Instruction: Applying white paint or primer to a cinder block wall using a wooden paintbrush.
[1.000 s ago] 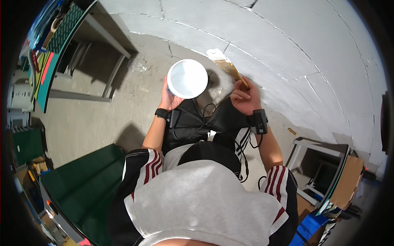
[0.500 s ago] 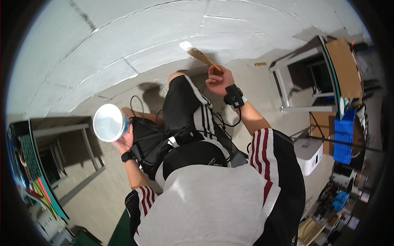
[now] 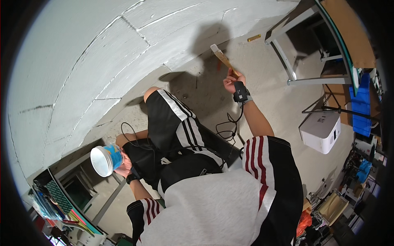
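My right hand (image 3: 234, 80) is closed round the wooden handle of a flat paintbrush (image 3: 224, 60). White paint coats the bristles, which point up and left, close to the foot of the white block wall (image 3: 90, 53); from here I cannot tell whether they touch it. Low on the left, my left hand (image 3: 124, 167) grips a small white bucket (image 3: 102, 161) with a blue printed side. The bucket is tilted, its round mouth facing left, and its inside looks white. Fingers on its far side are partly hidden.
Metal-framed tables stand at the left (image 3: 106, 207) and the upper right (image 3: 283, 61). A white box-shaped appliance (image 3: 321, 132) sits on the floor to the right, beside a blue bin (image 3: 361, 110). A black cable (image 3: 227, 130) hangs from my right wrist. A small yellow object (image 3: 254, 37) lies by the wall.
My view has turned. The brush has gone right and slightly down in the picture, off the wall's lit face. The bucket is lower and tipped more sideways, showing its blue side.
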A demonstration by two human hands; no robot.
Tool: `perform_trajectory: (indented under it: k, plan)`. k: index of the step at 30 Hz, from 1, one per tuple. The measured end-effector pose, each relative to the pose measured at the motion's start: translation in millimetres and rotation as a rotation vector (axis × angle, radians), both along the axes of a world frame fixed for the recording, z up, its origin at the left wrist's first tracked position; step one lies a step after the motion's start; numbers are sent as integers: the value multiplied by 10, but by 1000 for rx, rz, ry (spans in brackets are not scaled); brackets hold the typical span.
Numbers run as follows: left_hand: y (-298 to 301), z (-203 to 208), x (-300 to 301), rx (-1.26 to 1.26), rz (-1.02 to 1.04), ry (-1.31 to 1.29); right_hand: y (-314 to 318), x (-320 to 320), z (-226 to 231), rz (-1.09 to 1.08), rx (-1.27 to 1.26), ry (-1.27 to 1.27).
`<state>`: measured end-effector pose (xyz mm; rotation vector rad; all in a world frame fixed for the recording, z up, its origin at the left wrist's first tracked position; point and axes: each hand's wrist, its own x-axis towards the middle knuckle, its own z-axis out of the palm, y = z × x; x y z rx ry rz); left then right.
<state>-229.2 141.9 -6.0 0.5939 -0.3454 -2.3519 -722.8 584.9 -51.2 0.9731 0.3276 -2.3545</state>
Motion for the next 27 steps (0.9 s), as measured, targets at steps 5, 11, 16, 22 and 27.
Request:
perform_trajectory:
  k: [5, 11, 16, 22, 27]
  plan:
    - [-9, 113, -104, 62, -53, -16, 120, 12, -268, -33, -40, 8]
    - [0, 218, -236, 72, -43, -135, 117, -47, -426, -82, -58, -27]
    - [-4, 265, -223, 52, -60, -151, 55, -276, -602, -153, -66, -37]
    - [97, 336, -262, 38, -55, -192, -161, -566, -703, -197, -79, 10]
    - [150, 354, -275, 29, 32, -265, -202, -603, -699, -201, -71, 2]
